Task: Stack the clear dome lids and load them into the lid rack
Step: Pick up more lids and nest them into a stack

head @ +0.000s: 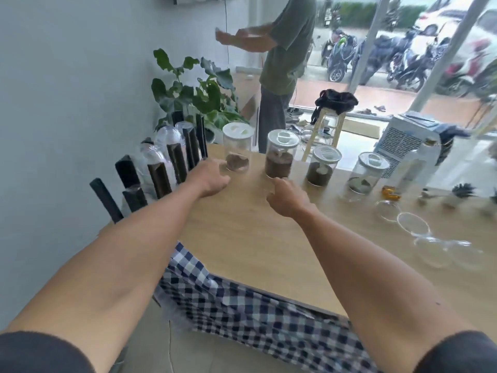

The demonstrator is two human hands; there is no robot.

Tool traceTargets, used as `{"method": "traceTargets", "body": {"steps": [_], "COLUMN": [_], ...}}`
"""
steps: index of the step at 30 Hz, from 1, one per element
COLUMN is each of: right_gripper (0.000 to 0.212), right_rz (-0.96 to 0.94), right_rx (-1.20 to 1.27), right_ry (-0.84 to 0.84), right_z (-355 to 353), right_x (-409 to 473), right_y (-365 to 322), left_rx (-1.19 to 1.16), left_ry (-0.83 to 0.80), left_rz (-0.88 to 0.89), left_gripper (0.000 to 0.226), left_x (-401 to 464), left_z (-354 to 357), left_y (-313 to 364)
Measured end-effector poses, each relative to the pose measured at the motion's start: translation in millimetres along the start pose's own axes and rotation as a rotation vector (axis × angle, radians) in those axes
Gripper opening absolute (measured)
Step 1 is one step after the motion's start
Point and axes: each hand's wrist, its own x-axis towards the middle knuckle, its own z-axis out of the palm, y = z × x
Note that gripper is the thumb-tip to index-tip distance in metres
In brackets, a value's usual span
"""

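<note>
Clear dome lids (435, 244): thin see-thru plastic, round rims, loose on the wooden surface (255, 238) at far R, partly overlapping in a row running near-to-far; which way each dome faces can't be told, too blurry. More clear lids (154, 157) already sit in the lid rack (161, 173), a black slatted holder at the surface's L edge; those stacks lean w/ domes up and away, long axis along the slats. L hand (208, 179) is stretched fwd just beside the rack, palm down, fingers loosely bent, holding nothing visible. R hand (286, 196) is also extended, palm down, index pointing twd the jars (279, 157), rest loosely curled, nothing held. Both are well apart from the loose lids.
</note>
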Motion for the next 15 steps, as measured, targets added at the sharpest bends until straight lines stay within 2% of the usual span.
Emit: {"method": "traceTargets", "body": {"steps": [8, 15], "right_gripper": [0.02, 0.027], "right_rz": [0.161, 0.352], "right_rx": [-0.002, 0.002], "right_ry": [0.028, 0.055], "right_z": [-30, -49], "right_x": [-60, -109], "right_y": [152, 250], "left_rx": [-0.026, 0.021], "left_ry": [-0.123, -0.253], "left_rz": [0.101, 0.236], "left_gripper": [0.063, 0.066], "left_x": [7, 9], "left_z": [117, 196], "left_y": [125, 216]}}
